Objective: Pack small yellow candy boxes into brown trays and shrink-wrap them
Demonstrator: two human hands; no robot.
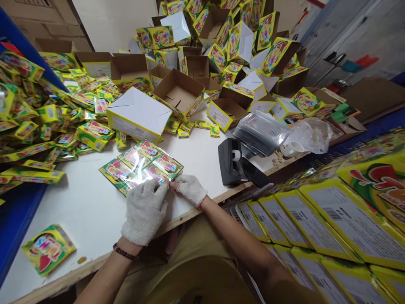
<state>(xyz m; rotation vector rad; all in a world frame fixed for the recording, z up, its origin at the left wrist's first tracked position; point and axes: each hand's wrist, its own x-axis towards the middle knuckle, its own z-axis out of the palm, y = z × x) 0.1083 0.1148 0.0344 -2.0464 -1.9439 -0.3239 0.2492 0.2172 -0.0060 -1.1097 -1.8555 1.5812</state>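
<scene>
A flat pack of small fruit-printed boxes [139, 162] lies on the white table, its shiny top reflecting light like clear plastic. My left hand [144, 209], in a white knit glove, grips the pack's near edge with bent fingers pressed on it. At the near right corner, my gloved right hand [190, 189] pinches thumb and finger together; bare fingertips show through the glove. What lies between them is too small to tell. To the right of this hand stands a black tape dispenser [229, 162] with a white-cored roll.
One small box [49, 249] lies at the table's near left. Loose small boxes [63, 114] heap up on the left. Open display cartons [180, 90] pile at the back. Clear plastic trays [261, 131] sit behind the dispenser. Filled cartons [325, 215] are stacked at right, below the wooden edge.
</scene>
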